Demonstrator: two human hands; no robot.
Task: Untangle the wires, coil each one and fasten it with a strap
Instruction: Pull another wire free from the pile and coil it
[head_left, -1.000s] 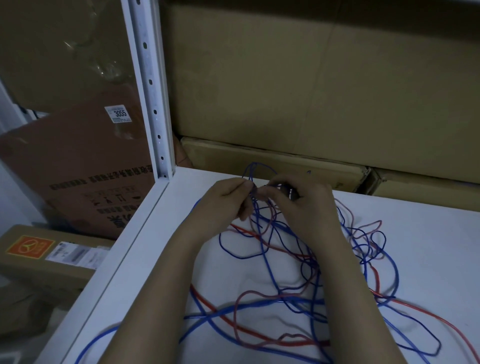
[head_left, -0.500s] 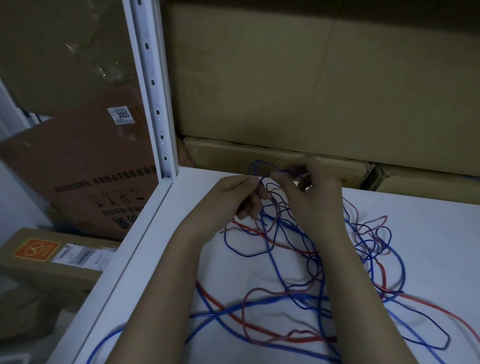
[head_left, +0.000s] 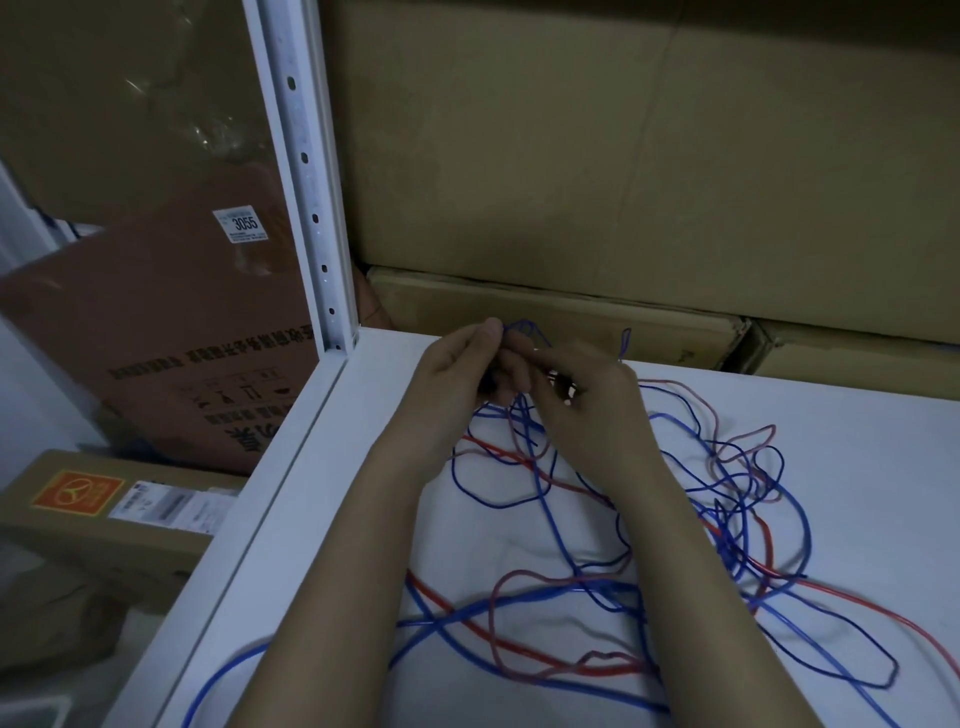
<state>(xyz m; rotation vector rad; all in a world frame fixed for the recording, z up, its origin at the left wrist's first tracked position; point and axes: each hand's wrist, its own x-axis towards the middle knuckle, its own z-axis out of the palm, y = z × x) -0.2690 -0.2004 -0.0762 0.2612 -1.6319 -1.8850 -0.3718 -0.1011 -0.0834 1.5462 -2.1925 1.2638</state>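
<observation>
Left hand (head_left: 457, 374) and right hand (head_left: 587, 395) meet at 12 o'clock, both pinching thin blue wire strands (head_left: 524, 332) lifted from the tangled red and blue wires (head_left: 727, 519) on the white shelf (head_left: 857, 441).

The wires (head_left: 613, 525) are thin blue, red and pink strands in one loose tangle, sprawled in crossing loops over the white table (head_left: 857, 441). Several blue strands rise from the heap to its far left edge, held up off the surface. A small blue loop (head_left: 625, 340) sticks up behind them.
</observation>
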